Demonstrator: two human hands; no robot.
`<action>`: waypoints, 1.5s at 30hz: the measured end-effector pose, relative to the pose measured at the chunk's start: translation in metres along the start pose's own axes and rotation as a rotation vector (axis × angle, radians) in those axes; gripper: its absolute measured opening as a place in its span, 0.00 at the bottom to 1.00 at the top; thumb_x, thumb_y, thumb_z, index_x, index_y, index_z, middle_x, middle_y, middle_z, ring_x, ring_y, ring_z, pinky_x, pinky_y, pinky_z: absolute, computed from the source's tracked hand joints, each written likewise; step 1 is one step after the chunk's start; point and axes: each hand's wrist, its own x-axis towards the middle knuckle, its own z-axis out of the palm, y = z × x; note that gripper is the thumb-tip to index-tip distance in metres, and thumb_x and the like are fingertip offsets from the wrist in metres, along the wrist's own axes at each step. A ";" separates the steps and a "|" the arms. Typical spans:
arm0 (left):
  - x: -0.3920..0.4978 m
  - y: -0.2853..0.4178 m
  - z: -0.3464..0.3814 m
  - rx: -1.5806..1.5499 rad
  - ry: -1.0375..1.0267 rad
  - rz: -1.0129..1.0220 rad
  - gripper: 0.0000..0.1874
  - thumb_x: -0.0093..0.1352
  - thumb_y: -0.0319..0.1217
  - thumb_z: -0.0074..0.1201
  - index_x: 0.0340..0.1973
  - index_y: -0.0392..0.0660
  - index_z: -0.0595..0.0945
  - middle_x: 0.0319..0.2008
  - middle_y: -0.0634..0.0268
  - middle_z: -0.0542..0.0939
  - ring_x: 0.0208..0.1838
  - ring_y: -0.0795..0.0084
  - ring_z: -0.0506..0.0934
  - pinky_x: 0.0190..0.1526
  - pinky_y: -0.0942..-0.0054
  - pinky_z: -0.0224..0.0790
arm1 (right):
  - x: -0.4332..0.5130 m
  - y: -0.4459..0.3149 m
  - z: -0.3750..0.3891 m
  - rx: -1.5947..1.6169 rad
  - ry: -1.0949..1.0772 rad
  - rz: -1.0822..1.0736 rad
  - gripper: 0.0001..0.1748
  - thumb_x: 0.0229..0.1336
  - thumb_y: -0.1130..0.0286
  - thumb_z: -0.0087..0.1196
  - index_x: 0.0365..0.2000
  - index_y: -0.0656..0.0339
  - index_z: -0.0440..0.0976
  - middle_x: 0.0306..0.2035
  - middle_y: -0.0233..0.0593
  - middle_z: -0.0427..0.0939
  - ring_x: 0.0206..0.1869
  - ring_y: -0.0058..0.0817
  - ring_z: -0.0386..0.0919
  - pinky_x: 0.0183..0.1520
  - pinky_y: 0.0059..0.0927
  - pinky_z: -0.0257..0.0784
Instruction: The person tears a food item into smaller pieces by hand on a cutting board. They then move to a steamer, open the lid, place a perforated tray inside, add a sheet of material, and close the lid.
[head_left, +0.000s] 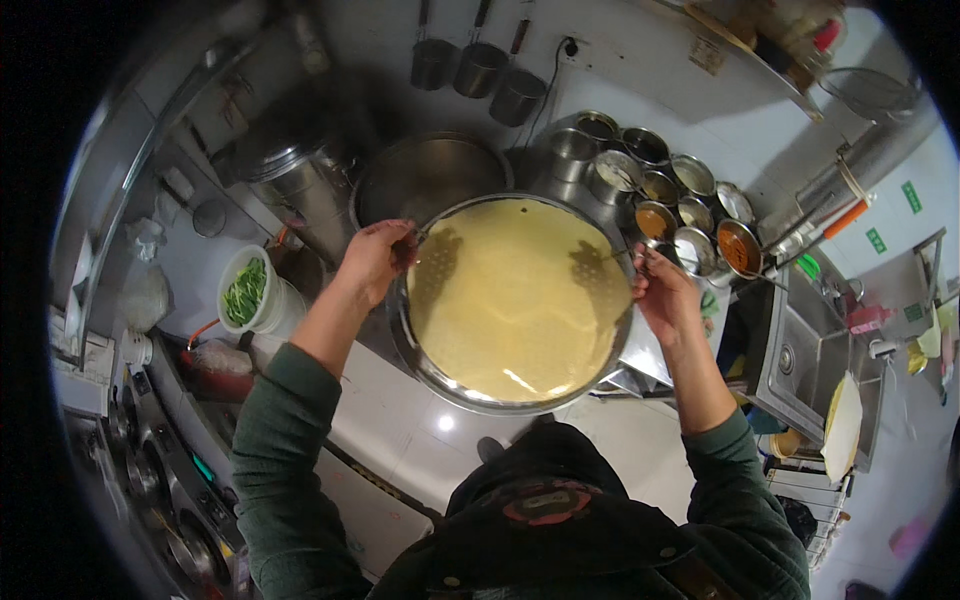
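In front of me is a wide round metal pan (400, 330), tilted slightly, its bottom covered by a smooth, shiny yellow layer (517, 300). Whether that layer is liquid batter or a set sheet, I cannot tell. My left hand (379, 259) grips a small metal handle at the pan's upper left rim, its fingers curled. At the right rim, my right hand (666, 292) pinches the opposite handle between thumb and fingers. Both hands throw dark shadows on the yellow surface. One small dark spot lies near its far edge.
Behind the pan sits a dark round pan (435, 176), with a tall steel pot (300, 187) to its left. Several metal seasoning pots (660, 187) crowd the back right. A white bucket of chopped greens (246, 291) stands left. At right is a steel sink (795, 352); burners (142, 472) line the lower left.
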 end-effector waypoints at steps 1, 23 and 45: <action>0.022 0.007 -0.015 0.018 0.053 -0.017 0.06 0.72 0.30 0.52 0.37 0.40 0.79 0.29 0.64 0.77 0.30 0.70 0.75 0.35 0.70 0.69 | 0.023 0.014 0.018 0.011 -0.032 0.003 0.19 0.63 0.73 0.51 0.54 0.66 0.70 0.38 0.34 0.76 0.32 0.22 0.69 0.37 0.24 0.66; 0.465 0.009 -0.234 0.320 0.097 -0.097 0.07 0.71 0.32 0.56 0.34 0.43 0.78 0.24 0.66 0.75 0.24 0.71 0.72 0.28 0.70 0.64 | 0.394 0.248 0.128 -0.201 0.273 -0.014 0.17 0.64 0.77 0.50 0.53 0.69 0.71 0.42 0.38 0.78 0.40 0.26 0.76 0.44 0.29 0.72; 0.467 -0.024 -0.328 1.418 -0.182 0.208 0.23 0.68 0.34 0.55 0.58 0.41 0.75 0.55 0.46 0.76 0.59 0.46 0.74 0.58 0.55 0.70 | 0.348 0.291 0.118 -1.386 0.590 0.185 0.16 0.55 0.78 0.49 0.45 0.72 0.77 0.41 0.57 0.82 0.44 0.52 0.82 0.50 0.42 0.77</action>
